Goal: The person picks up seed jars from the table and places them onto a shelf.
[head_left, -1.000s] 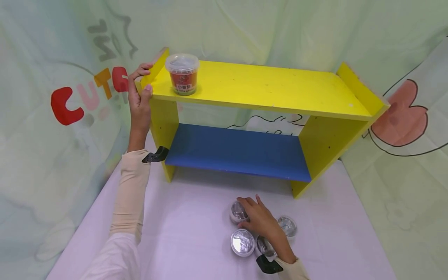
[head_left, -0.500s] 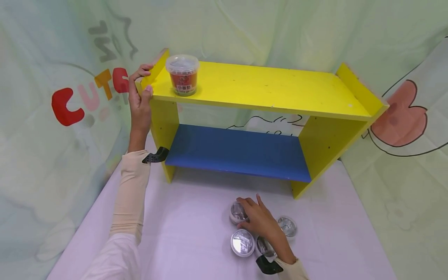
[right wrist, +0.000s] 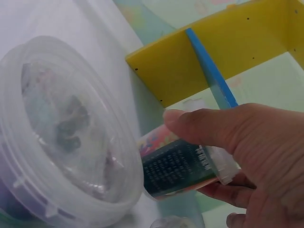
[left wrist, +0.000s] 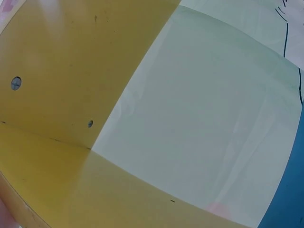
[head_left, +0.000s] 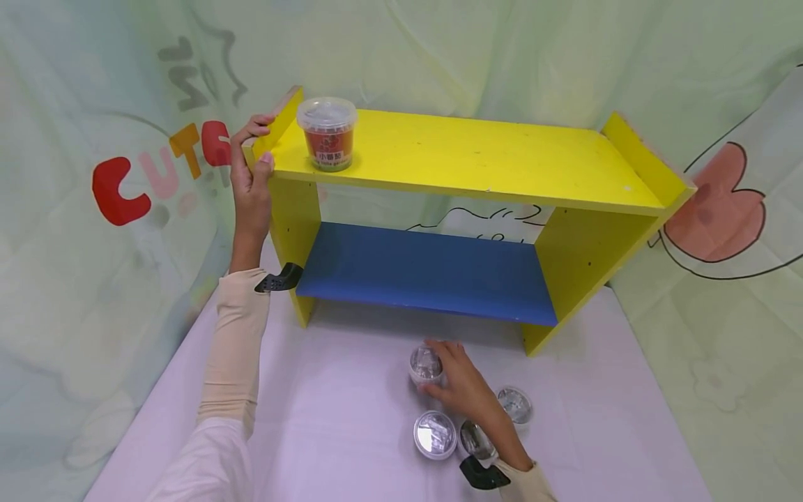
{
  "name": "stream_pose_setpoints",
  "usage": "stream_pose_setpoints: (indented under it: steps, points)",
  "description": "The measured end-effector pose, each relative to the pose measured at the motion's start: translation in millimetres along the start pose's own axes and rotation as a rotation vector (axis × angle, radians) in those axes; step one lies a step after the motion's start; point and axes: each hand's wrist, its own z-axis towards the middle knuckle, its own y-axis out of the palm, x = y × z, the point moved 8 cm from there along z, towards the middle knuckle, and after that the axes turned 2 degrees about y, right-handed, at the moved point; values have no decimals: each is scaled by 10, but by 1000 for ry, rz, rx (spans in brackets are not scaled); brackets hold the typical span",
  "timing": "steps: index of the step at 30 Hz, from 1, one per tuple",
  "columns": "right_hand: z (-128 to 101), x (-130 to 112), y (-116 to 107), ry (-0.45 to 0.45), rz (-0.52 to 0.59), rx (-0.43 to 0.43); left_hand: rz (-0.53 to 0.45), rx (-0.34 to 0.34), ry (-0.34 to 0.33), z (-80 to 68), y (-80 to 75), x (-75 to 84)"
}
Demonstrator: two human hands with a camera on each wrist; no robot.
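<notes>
My left hand (head_left: 249, 174) grips the front left corner of the yellow shelf (head_left: 477, 157), fingers over the side panel and thumb on the top board. A red-labelled clear tub (head_left: 327, 134) stands on the top board just right of that hand. My right hand (head_left: 458, 383) grips a small lidded tub (head_left: 426, 365), lifted slightly off the table in front of the shelf. In the right wrist view the fingers (right wrist: 228, 128) wrap the dark-labelled tub (right wrist: 183, 166). The left wrist view shows only the yellow side panel (left wrist: 71, 71); the hand is out of sight.
Three more lidded tubs (head_left: 435, 434) (head_left: 477, 441) (head_left: 514, 404) sit on the white table (head_left: 339, 432) by my right wrist; one large lid (right wrist: 57, 137) fills the right wrist view. The blue lower board (head_left: 426, 272) is bare. Printed curtains close in on all sides.
My right hand has raised the small tub a little and shifted it toward the shelf. The left hand has stayed on the shelf corner.
</notes>
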Motion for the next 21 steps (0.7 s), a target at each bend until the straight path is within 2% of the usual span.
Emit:
stream_pose_setpoints:
  steps: [8, 16, 21]
  points:
    - [-8, 44, -73, 51, 62, 55, -12, 6, -9, 0, -54, -119]
    - [7, 39, -150, -26, 109, 155, -18, 4, -10, -7, -32, -77]
    - [36, 46, -217, -20, 152, 185, -20, 3, -14, -10, -30, -69]
